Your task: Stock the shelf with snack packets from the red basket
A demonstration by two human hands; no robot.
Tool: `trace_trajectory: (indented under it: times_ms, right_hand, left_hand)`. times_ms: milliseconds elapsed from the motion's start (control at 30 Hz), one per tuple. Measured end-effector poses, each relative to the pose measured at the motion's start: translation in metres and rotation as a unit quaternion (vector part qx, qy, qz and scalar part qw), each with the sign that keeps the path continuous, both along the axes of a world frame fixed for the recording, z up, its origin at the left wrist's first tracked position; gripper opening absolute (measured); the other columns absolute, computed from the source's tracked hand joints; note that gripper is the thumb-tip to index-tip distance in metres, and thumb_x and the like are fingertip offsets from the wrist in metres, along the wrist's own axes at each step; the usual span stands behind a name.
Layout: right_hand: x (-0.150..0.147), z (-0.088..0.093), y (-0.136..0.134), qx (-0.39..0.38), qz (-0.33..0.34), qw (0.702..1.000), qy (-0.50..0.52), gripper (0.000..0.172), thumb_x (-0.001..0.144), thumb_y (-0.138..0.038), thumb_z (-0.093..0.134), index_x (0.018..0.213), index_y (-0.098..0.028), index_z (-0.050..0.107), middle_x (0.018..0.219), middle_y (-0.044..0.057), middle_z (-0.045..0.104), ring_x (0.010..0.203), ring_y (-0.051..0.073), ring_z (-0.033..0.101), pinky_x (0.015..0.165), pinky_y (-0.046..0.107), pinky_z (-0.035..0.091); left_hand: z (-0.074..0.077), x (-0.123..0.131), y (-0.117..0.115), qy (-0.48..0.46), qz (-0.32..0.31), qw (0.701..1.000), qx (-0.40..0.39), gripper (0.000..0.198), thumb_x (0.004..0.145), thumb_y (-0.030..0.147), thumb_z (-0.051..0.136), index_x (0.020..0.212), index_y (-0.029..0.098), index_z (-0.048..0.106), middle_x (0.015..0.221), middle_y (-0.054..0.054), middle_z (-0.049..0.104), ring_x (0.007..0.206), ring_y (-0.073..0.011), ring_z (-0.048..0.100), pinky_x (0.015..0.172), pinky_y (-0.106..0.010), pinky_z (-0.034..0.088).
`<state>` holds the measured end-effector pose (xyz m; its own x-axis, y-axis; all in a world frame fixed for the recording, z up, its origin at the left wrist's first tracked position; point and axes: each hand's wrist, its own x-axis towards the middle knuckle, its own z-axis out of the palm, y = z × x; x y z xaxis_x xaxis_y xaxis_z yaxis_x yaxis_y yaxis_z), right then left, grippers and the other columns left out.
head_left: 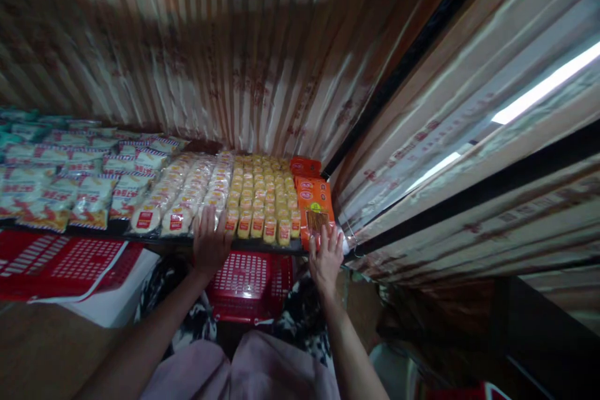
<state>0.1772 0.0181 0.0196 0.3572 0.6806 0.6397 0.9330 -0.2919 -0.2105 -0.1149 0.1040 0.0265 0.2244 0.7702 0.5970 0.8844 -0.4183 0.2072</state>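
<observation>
My left hand rests with fingers stretched out at the shelf's front edge, between the round white wrapped snacks and the small yellow wrapped cakes. On the right, my right hand has its fingers spread over the lower part of an orange snack packet at the end of the row. That packet stands in front of another orange packet. Neither hand is closed round anything. The cakes are lined up in several rows between my two hands.
Blue-and-white snack bags fill the left of the shelf. Under it are a red basket between my knees and another red basket at left. Plastic-covered corrugated panels rise behind; a dark metal post slants at right.
</observation>
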Motion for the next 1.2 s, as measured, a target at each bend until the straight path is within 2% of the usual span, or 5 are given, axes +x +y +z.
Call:
trace_trajectory:
  times_ms: [167, 333, 567, 833, 1200]
  right_hand:
    - [0.007, -0.024, -0.002, -0.085, -0.013, 0.996, -0.017, 0.048, 0.096, -0.042, 0.035, 0.131, -0.016, 0.055, 0.142, 0.017, 0.046, 0.137, 0.031, 0.03, 0.104, 0.051, 0.034]
    - [0.004, -0.017, -0.001, -0.054, -0.02, 0.998, -0.002, 0.05, 0.095, -0.043, 0.036, 0.13, -0.014, 0.055, 0.143, 0.018, 0.045, 0.139, 0.034, 0.027, 0.106, 0.055, 0.029]
    - [-0.048, 0.005, 0.025, -0.002, 0.143, 0.988, 0.06, 0.056, 0.097, -0.037, 0.031, 0.15, -0.021, 0.021, 0.157, 0.013, 0.018, 0.146, 0.026, 0.007, 0.109, 0.055, 0.027]
    - [-0.071, -0.002, 0.069, 0.0, 0.075, 0.991, 0.115, 0.056, 0.098, -0.039, 0.026, 0.148, -0.014, 0.026, 0.155, 0.021, 0.019, 0.144, 0.029, 0.014, 0.108, 0.055, 0.029]
    - [-0.07, 0.009, 0.081, 0.012, 0.026, 0.986, 0.161, 0.061, 0.097, -0.043, 0.018, 0.143, -0.007, 0.036, 0.149, 0.023, 0.032, 0.138, 0.03, 0.027, 0.107, 0.052, 0.031]
  left_hand:
    - [-0.001, 0.032, -0.01, 0.033, -0.037, 0.999, -0.01, 0.051, 0.089, 0.03, 0.047, 0.138, 0.014, 0.046, 0.154, -0.019, 0.023, 0.144, -0.0343, 0.014, 0.112, -0.056, 0.022]
    - [0.0, 0.034, -0.01, 0.034, -0.037, 0.999, -0.008, 0.052, 0.09, 0.03, 0.048, 0.138, 0.013, 0.045, 0.154, -0.019, 0.023, 0.144, -0.0337, 0.015, 0.113, -0.055, 0.023]
    - [0.003, 0.035, -0.012, 0.025, -0.03, 0.999, -0.011, 0.054, 0.09, 0.033, 0.048, 0.14, 0.012, 0.043, 0.154, -0.017, 0.021, 0.144, -0.034, 0.013, 0.113, -0.053, 0.024]
    - [-0.002, 0.041, -0.01, 0.03, -0.032, 0.999, -0.026, 0.057, 0.09, 0.034, 0.05, 0.141, 0.012, 0.042, 0.153, -0.017, 0.027, 0.143, -0.034, 0.016, 0.113, -0.054, 0.024]
    - [-0.001, 0.043, -0.01, 0.029, -0.038, 0.998, -0.039, 0.057, 0.09, 0.036, 0.05, 0.141, 0.013, 0.041, 0.153, -0.017, 0.026, 0.144, -0.0327, 0.013, 0.114, -0.053, 0.021]
